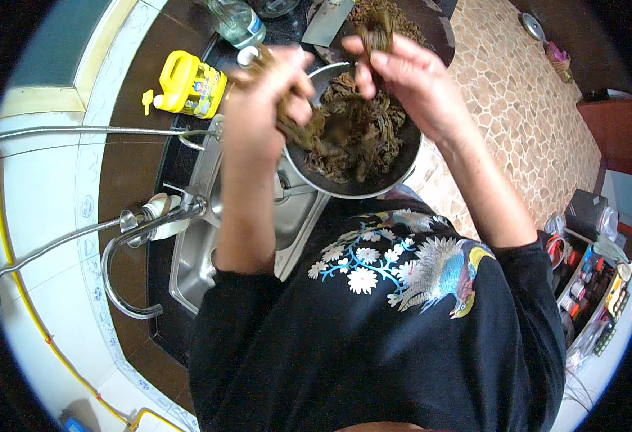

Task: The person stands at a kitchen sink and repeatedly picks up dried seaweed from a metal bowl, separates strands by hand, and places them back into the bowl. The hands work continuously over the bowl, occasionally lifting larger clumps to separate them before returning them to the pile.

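A round dark pan (pixel 355 186) with a pale rim holds a heap of brown, wilted leafy vegetables (pixel 375 143), which look like preserved greens. My left hand (pixel 275 89), blurred by motion, grips a bundle of the greens (pixel 300 129) over the pan's left side. Pinched between the fingers of my right hand (pixel 410 67) is a smaller bunch of greens (pixel 376 33), raised above the pan's far right edge. Past the pan, chopped brown bits (pixel 402 21) lie beside a cleaver blade (pixel 328 22).
A stainless steel sink (pixel 197 270) with a curved faucet (pixel 112 270) is at my left. On the counter stand a yellow pump jug (pixel 189 86) and a clear glass bottle (pixel 237 24). A box of small containers (pixel 586 286) sits at the right, beyond the stone-patterned floor (pixel 521 119).
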{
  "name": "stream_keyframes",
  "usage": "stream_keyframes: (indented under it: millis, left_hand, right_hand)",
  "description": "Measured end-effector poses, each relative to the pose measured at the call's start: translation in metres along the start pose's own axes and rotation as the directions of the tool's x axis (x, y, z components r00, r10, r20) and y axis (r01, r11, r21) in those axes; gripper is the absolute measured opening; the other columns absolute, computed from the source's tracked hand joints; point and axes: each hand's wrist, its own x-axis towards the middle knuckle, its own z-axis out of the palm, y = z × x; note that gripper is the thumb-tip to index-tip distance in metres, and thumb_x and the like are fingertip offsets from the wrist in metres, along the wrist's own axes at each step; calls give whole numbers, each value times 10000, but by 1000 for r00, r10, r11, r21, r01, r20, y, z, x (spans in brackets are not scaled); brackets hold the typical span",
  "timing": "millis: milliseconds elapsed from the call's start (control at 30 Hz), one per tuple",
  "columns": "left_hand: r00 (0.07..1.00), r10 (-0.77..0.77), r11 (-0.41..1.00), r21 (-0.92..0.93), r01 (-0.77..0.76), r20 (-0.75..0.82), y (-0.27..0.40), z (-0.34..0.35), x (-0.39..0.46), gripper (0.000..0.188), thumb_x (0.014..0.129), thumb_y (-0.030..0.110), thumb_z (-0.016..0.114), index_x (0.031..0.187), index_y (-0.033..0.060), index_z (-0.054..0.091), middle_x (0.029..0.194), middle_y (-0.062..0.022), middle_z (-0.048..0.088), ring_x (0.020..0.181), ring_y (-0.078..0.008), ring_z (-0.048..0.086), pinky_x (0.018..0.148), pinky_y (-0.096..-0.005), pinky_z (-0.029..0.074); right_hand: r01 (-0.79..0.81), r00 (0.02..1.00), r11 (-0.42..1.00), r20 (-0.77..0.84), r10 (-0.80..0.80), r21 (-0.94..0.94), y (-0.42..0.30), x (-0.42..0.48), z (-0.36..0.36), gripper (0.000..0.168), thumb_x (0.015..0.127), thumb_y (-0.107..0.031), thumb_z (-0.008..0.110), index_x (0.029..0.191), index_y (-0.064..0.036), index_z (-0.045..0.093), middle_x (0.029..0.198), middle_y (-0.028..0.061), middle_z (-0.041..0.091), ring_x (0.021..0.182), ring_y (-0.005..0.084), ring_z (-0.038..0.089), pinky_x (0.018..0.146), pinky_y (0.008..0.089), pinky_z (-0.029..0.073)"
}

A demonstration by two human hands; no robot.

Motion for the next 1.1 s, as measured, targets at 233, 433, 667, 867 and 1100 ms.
stream_keyframes:
  millis: [233, 433, 667, 867, 1100]
  left_hand:
    - [905, -320, 841, -355, 408, 282, -108, -29, -14, 415, 1013, 314, 534, 1336, 54, 551, 935, -91, 678, 561, -103, 548, 443, -220, 372]
    - [976, -198, 920, -327, 217, 90, -100, -35, -14, 395, 976, 196, 597, 1332, 36, 542, 1126, -105, 676, 684, -118, 604, 511, -227, 444]
    - [988, -147, 965, -228, 131, -55, -91, -21, -19, 294, 932, 99, 629, 1204, -11, 615, 1041, -172, 712, 598, -115, 589, 442, -226, 387]
    - [970, -83, 996, -7, 84, -227, -69, -40, -18, 214, 943, 133, 628, 1087, -25, 627, 824, -135, 686, 482, -111, 506, 403, -227, 334]
    - [899, 252, 967, -124, -222, 358, 67, 3, 12, 216, 991, 224, 567, 1037, 15, 595, 753, -40, 580, 553, -77, 454, 447, -217, 307]
  right_hand:
    - [-210, 964, 967, 137, 230, -141, 61, -27, -16, 258, 1012, -234, 567, 1149, -47, 681, 742, -33, 613, 685, 55, 566, 639, 212, 464]
    - [-315, 922, 913, 144, 359, -261, 81, -46, -21, 221, 994, -222, 613, 1080, -32, 686, 797, -17, 667, 771, 63, 622, 716, 242, 516]
    - [-220, 935, 802, 113, 335, -556, 86, -50, -34, 203, 983, -225, 621, 1005, -36, 691, 853, -12, 704, 798, 59, 602, 761, 245, 494]
    - [-102, 993, 912, -93, 71, -396, 35, -32, -30, 251, 1030, -294, 534, 1050, -76, 657, 789, -53, 639, 746, 40, 529, 707, 212, 421]
    - [-38, 929, 991, -370, -12, -127, -62, -50, -13, 228, 1046, -234, 475, 967, -58, 598, 653, -20, 503, 595, 110, 471, 589, 245, 382]
